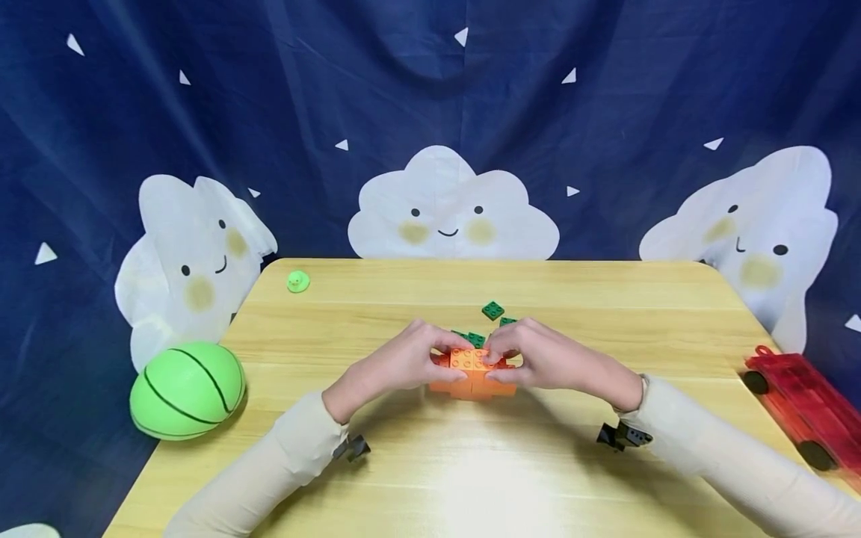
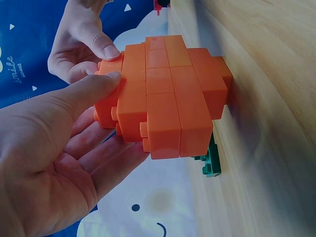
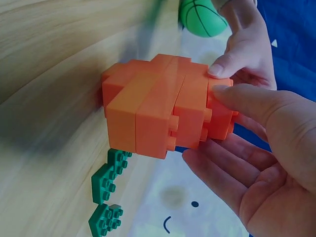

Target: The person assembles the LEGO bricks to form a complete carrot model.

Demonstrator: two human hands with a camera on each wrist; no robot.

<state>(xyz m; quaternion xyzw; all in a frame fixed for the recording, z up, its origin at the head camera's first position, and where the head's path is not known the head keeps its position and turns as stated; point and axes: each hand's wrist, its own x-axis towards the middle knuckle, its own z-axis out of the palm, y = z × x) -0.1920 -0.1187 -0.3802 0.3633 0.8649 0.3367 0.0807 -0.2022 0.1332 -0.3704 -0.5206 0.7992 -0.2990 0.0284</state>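
Observation:
An orange structure of toy building bricks [image 1: 471,387] stands on the wooden table, widest in its middle layers and stepped in towards top and bottom. From one side my left hand [image 1: 420,357] grips its upper layers, thumb on the near face and fingers behind. My right hand [image 1: 538,355] holds the opposite side the same way. In the left wrist view the left thumb [image 2: 98,86] lies on the orange wall near the top. Studs show on the stepped ledges in both wrist views. Just behind the structure lie several flat green bricks [image 3: 103,182], partly hidden in the head view.
A green ball [image 1: 188,391] sits at the table's left edge, and a small light-green toy [image 1: 298,282] at the far left corner. A red toy vehicle [image 1: 807,411] with black wheels stands along the right edge. Behind the table hangs a dark blue cloth [image 1: 430,90] with white clouds.

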